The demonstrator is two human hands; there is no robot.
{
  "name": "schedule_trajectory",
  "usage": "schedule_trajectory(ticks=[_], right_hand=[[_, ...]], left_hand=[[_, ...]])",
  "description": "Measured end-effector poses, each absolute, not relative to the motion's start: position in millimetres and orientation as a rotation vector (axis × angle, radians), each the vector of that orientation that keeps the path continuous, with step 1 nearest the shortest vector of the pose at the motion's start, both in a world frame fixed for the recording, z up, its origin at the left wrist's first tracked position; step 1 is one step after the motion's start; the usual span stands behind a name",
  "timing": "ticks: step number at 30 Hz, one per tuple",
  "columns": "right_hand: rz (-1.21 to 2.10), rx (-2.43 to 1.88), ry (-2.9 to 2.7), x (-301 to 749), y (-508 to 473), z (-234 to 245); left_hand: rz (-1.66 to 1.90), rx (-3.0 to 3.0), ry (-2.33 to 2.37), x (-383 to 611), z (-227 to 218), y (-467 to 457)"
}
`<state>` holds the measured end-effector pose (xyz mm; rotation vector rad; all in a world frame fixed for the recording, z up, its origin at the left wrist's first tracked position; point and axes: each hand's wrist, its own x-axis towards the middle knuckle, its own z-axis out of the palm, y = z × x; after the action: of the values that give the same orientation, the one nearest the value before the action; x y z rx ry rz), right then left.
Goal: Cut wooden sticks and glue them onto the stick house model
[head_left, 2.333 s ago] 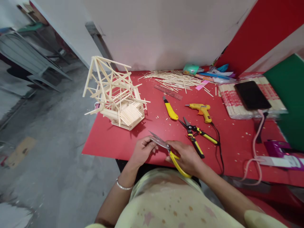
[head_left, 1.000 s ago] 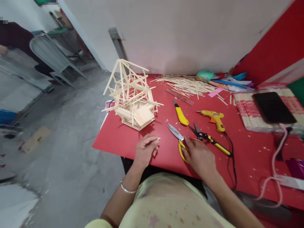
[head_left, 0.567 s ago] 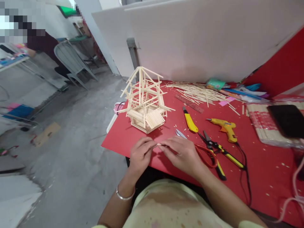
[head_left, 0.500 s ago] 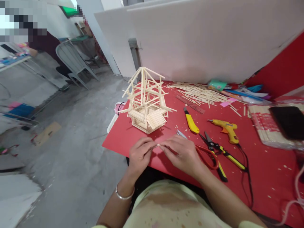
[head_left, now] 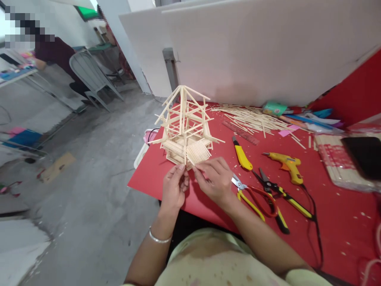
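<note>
A small house frame of pale wooden sticks (head_left: 185, 127) stands near the left end of the red table (head_left: 333, 206). My left hand (head_left: 175, 186) and my right hand (head_left: 214, 180) meet just in front of its base. Both are closed in a pinch on a short thin stick (head_left: 190, 160) held up against the model's front edge. Yellow-handled scissors (head_left: 248, 194) lie on the table right beside my right hand.
A yellow utility knife (head_left: 242, 155), dark snips (head_left: 275, 190), a yellow glue gun (head_left: 285, 165) with its black cord, a ruler and a pile of loose sticks (head_left: 253, 117) lie to the right. A phone rests on stick packs far right. A person and a grey chair (head_left: 89, 77) are far left.
The right hand laid the scissors down on the table and joined the left on a short stick. Both hands then rose from the table edge to the model's base.
</note>
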<state>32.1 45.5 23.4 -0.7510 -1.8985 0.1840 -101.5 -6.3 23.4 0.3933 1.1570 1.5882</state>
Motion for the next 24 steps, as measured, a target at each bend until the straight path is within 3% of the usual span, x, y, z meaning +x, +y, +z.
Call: schedule_trajectory(ticks=[24], right_hand=[[0.203,-0.802,-1.961,31.4,49.6,14.0]], left_hand=[[1.608,0.365,1.157,-95.9,27.4,1.7]])
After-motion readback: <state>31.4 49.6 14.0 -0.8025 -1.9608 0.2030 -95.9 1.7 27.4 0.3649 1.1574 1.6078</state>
